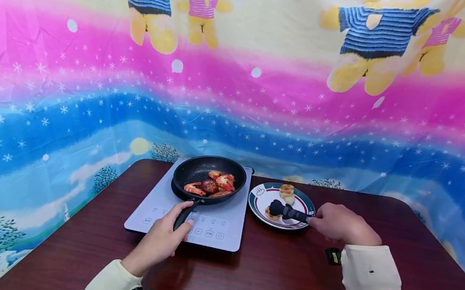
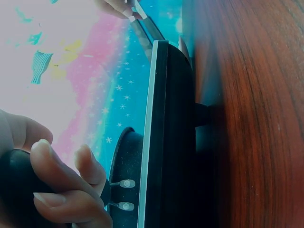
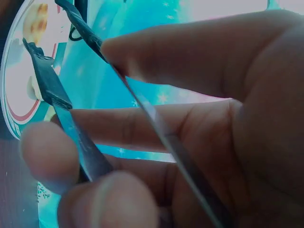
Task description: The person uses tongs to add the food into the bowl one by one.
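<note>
My left hand grips the black handle of a frying pan that sits on a white induction cooktop. In the pan lie shrimp, a brown scored mushroom cap and other reddish pieces. On the right, my right hand holds metal tongs with black tips over a plate. Two browned, pale round pieces that look like scallops are on this plate; the tongs' tips partly cover the nearer one. In the right wrist view the tong arms stand apart, with fingers around them.
A dark red-brown wooden table carries everything. Behind it hangs a cloth backdrop printed with bears and snowflakes. The plate stands close to the cooktop's right edge. Touch controls line the cooktop's near side.
</note>
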Motion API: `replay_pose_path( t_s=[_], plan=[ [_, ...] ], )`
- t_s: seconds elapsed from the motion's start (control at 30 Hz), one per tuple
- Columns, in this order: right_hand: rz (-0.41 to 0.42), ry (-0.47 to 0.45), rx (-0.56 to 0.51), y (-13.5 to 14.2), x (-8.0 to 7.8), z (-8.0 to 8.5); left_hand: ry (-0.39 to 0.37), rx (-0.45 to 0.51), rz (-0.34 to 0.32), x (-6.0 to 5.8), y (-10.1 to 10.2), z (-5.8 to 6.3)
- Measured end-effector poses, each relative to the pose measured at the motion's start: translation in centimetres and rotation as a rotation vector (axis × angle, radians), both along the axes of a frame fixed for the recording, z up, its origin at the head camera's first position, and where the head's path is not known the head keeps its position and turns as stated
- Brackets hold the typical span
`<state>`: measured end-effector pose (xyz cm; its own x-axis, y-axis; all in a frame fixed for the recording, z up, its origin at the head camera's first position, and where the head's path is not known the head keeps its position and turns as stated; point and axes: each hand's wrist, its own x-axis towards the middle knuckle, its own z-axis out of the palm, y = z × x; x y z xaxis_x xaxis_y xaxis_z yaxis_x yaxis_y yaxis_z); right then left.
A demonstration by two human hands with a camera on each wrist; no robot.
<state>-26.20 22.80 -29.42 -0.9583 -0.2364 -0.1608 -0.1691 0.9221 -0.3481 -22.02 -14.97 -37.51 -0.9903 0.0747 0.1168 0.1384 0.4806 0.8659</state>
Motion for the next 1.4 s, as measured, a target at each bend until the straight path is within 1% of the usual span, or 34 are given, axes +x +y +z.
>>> replay_pose_path(
  t_s=[0.33,0.6,0.7,0.87,1.1,1.4],
  plan=[
    [-0.02,0.051,0.061,-0.9,-0.6,-0.8,-0.005,-0.001,0.002,0.0,-0.1,-0.1],
    [-0.022,0.064,0.099,-2.5,-0.9,-1.4,-0.002,0.001,0.002,0.0,-0.1,-0.1],
    [-0.025,0.056,0.115,-3.1,-1.0,-1.7,-0.002,0.001,0.003,0.0,-0.1,-0.1],
    [-0.049,0.028,0.11,-3.7,-1.2,-2.2,-0.002,0.002,0.005,0.0,0.0,-0.1],
    [-0.068,0.043,0.113,-4.1,-1.5,-2.8,-0.001,0.004,0.006,-0.1,0.0,-0.2],
    [-0.105,0.058,0.122,-4.1,-1.8,-3.0,0.016,-0.014,0.006,0.0,0.0,-0.1]
  ],
)
